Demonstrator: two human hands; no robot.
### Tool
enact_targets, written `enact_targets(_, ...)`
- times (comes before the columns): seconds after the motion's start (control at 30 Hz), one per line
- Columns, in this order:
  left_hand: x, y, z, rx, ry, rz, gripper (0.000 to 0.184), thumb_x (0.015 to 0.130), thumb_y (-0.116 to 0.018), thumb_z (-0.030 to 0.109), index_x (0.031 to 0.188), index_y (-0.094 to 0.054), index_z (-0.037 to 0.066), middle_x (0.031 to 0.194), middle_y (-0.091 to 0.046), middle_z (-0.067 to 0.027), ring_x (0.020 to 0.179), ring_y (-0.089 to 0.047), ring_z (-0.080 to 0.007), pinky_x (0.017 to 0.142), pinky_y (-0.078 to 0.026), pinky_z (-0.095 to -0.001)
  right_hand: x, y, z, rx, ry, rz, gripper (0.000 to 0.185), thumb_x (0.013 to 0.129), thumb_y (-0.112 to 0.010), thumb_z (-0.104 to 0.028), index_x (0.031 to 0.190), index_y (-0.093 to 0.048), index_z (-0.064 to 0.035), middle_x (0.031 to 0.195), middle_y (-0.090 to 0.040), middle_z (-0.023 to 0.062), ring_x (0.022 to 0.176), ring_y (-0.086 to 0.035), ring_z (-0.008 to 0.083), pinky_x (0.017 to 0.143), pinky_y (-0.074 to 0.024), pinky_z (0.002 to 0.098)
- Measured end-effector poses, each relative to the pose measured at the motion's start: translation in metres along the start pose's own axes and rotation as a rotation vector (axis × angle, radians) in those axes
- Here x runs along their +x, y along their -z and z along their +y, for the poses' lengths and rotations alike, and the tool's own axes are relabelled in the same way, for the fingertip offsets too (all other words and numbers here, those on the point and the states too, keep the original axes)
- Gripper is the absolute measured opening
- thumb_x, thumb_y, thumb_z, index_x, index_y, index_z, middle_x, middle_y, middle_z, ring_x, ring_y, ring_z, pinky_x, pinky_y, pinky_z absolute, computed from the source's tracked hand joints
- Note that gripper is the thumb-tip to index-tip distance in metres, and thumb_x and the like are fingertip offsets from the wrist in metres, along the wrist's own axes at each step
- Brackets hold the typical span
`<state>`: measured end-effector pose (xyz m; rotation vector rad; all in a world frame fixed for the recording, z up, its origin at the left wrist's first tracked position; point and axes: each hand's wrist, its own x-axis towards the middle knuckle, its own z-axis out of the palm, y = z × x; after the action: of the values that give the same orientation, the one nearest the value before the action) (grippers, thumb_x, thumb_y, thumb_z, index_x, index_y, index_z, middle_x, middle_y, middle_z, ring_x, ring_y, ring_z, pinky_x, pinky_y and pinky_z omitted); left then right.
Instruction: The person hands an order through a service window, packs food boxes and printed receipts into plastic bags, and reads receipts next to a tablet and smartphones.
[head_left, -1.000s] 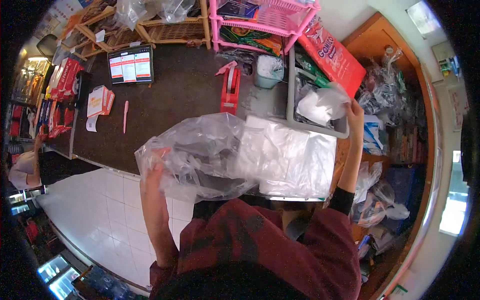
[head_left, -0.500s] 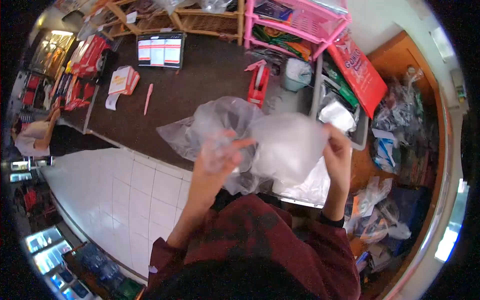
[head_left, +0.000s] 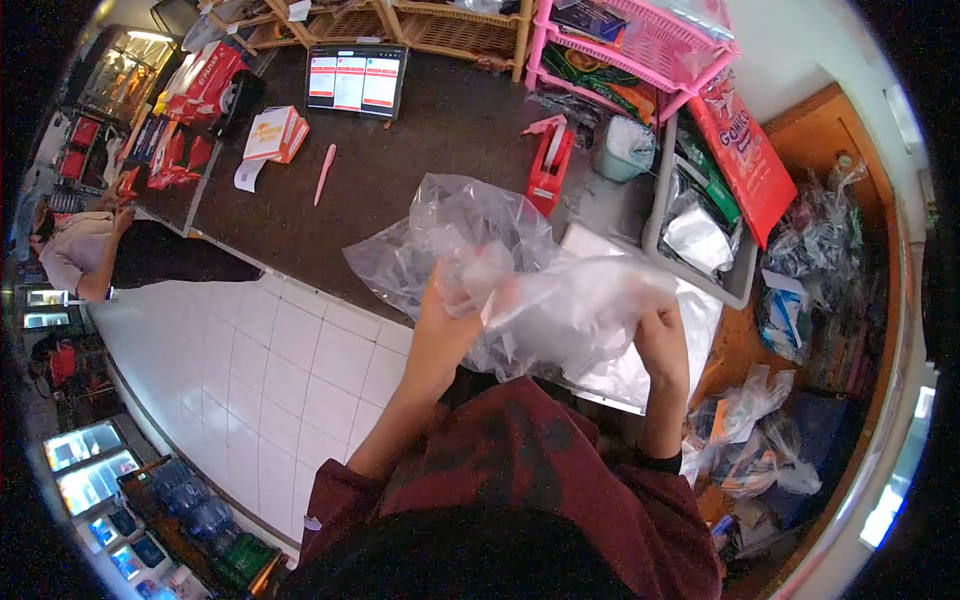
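Head view: my right hand (head_left: 662, 343) pinches milky bag (head_left: 580, 308), likely to spread it; left hand (head_left: 452, 308) veiled by clear bag (head_left: 482, 212), can't tell grip.

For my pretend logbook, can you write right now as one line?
left hand: touching clear plastic | right hand: gripping whitish plastic | tape dispenser: on dark table
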<state>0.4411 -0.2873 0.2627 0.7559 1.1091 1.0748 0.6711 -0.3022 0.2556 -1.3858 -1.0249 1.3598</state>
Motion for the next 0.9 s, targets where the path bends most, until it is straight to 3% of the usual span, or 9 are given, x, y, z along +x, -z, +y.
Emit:
enact_targets(0.23, -0.005, 0.021, -0.001, -0.027, -0.084, -0.005, 0.046, 0.075, -0.064, 0.005, 0.116, -0.043, 0.005, 0.112, -0.052, -0.0063, 0.100, -0.051, -0.0154, 0.083, -0.043, -0.0273, -0.007, 0.002, -0.006, 0.470, -0.016, -0.096, 0.019, 0.083, -0.054, -0.010, 0.097, -0.056, 0.0031, 0.086, -0.060, 0.0081, 0.081, -0.058, 0.0154, 0.071, -0.0463, 0.0297)
enact_targets(0.37, -0.007, 0.021, 0.002, 0.035, 0.001, 0.019, 0.047, 0.074, -0.066, 0.006, 0.115, -0.043, 0.005, 0.113, -0.052, -0.0058, 0.097, -0.052, -0.0143, 0.084, -0.043, -0.0275, 0.011, -0.025, 0.035, 0.027, 0.283, -0.348, 0.021, 0.076, -0.061, -0.007, 0.096, -0.059, 0.0006, 0.090, -0.059, 0.0073, 0.081, -0.058, 0.0187, 0.075, -0.0450, 0.0295)
enact_targets(0.47, -0.007, 0.035, 0.010, 0.314, -0.105, -0.095, 0.044, 0.077, -0.064, 0.016, 0.114, -0.043, 0.004, 0.108, -0.055, -0.0057, 0.089, -0.053, -0.0129, 0.078, -0.044, -0.0266, 0.019, -0.047, 0.006, -0.199, -0.035, -0.075, 0.017, 0.075, -0.060, -0.005, 0.090, -0.059, 0.0035, 0.091, -0.058, 0.0070, 0.079, -0.054, 0.0157, 0.071, -0.0427, 0.0257)
enact_targets(0.57, -0.008, 0.061, 0.029, 0.677, -0.226, -0.009, 0.019, 0.084, -0.054, 0.015, 0.099, -0.055, 0.004, 0.081, -0.059, -0.0010, 0.075, -0.054, -0.0100, 0.069, -0.043, -0.0234, 0.032, -0.073, 0.021, -0.339, 0.652, 0.687, 0.018, 0.079, -0.055, -0.004, 0.096, -0.057, 0.0010, 0.101, -0.055, 0.0106, 0.091, -0.051, 0.0182, 0.079, -0.0409, 0.0287)
enact_targets(0.63, -0.010, 0.069, 0.034, 0.699, -0.231, 0.053, 0.018, 0.085, -0.054, 0.016, 0.098, -0.055, 0.004, 0.081, -0.059, -0.0014, 0.072, -0.052, -0.0099, 0.067, -0.042, -0.0234, 0.041, -0.109, 0.073, -0.504, 1.003, 0.400, 0.018, 0.079, -0.054, -0.003, 0.097, -0.056, 0.0011, 0.109, -0.050, 0.0171, 0.101, -0.047, 0.0253, 0.090, -0.0357, 0.0352)
enact_targets(0.73, -0.012, 0.071, 0.035, 0.743, -0.240, 0.112, 0.018, 0.085, -0.054, 0.018, 0.096, -0.057, 0.005, 0.079, -0.058, -0.0023, 0.067, -0.048, -0.0092, 0.062, -0.040, -0.0236, 0.050, -0.142, 0.124, -1.168, 0.589, -0.675, 0.031, 0.079, -0.055, -0.011, 0.108, -0.054, 0.0003, 0.120, -0.041, 0.0255, 0.115, -0.038, 0.0350, 0.100, -0.0271, 0.0426)
enact_targets(0.83, -0.011, 0.081, 0.022, 0.744, -0.190, 0.284, 0.019, 0.084, -0.056, 0.020, 0.093, -0.056, 0.003, 0.076, -0.056, -0.0019, 0.067, -0.046, -0.0088, 0.061, -0.039, -0.0232, 0.045, -0.115, 0.134, -0.888, 0.515, -0.666, 0.030, 0.079, -0.052, -0.006, 0.108, -0.054, 0.0010, 0.116, -0.049, 0.0196, 0.110, -0.046, 0.0310, 0.093, -0.0372, 0.0424)
enact_targets(0.87, -0.013, 0.090, 0.015, 0.793, -0.156, 0.332, 0.020, 0.084, -0.057, 0.020, 0.091, -0.055, 0.002, 0.075, -0.055, -0.0018, 0.067, -0.046, -0.0089, 0.061, -0.039, -0.0231, 0.045, -0.095, 0.104, -0.904, 0.494, -0.656, 0.030, 0.079, -0.052, -0.006, 0.108, -0.054, 0.0010, 0.116, -0.049, 0.0196, 0.110, -0.046, 0.0310, 0.093, -0.0372, 0.0424)
enact_targets(0.9, -0.013, 0.095, 0.010, 0.843, -0.124, 0.376, 0.021, 0.083, -0.057, 0.021, 0.089, -0.055, 0.001, 0.074, -0.053, -0.0018, 0.067, -0.046, -0.0089, 0.061, -0.039, -0.0230, 0.049, -0.071, 0.047, -0.571, 0.334, -0.797, 0.027, 0.079, -0.050, -0.004, 0.105, -0.056, 0.0006, 0.108, -0.054, 0.0169, 0.102, -0.052, 0.0285, 0.086, -0.0422, 0.0396)
